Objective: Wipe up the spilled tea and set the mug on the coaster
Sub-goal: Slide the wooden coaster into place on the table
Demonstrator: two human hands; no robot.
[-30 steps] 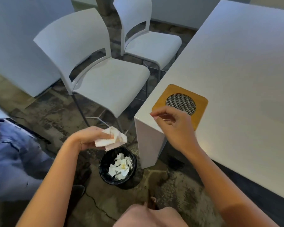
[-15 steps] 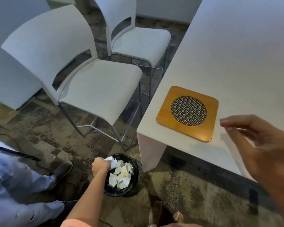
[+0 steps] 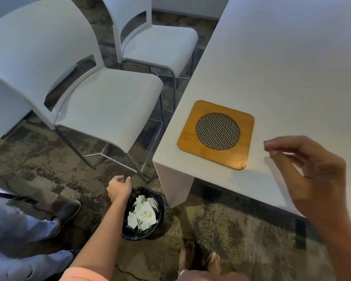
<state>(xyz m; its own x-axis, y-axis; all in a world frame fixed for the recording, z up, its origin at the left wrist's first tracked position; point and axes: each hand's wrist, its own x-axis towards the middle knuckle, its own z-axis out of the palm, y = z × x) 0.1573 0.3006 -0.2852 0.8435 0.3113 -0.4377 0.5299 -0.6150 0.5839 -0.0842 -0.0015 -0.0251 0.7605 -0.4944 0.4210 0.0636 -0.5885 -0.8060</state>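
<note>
A square wooden coaster (image 3: 239,157) with a round metal mesh centre lies near the corner of the white table (image 3: 282,57). Nothing stands on it, and no mug is in view. My right hand (image 3: 310,175) hovers just right of the coaster, fingers loosely curled and apart, holding nothing. My left hand (image 3: 118,185) is low beside a small black bin (image 3: 158,218) on the floor, holding nothing. Crumpled white tissues (image 3: 143,213) fill the bin.
Two white chairs (image 3: 109,106) (image 3: 162,45) stand left of the table. Another person's legs in blue trousers (image 3: 18,236) and a dark shoe (image 3: 67,209) are at the lower left. My feet (image 3: 201,260) stand on patterned carpet near the bin.
My left hand went down to the bin with a crumpled tissue and let it go there; it is now empty. My right hand moved from the coaster's left edge to its right.
</note>
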